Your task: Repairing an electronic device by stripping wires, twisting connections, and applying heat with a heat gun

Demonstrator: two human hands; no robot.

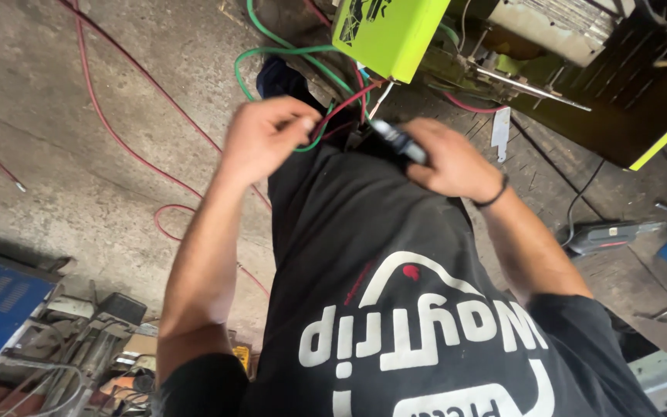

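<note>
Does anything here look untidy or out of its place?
Yes. Red cables and a green cable trail loosely across the concrete floor, and a power tool lies on the ground near the right hand.

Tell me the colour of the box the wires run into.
Bright lime green, with a black pattern on one face: the box, seen in the head view.

Two hands [268, 139], one marker [399, 141]
</note>
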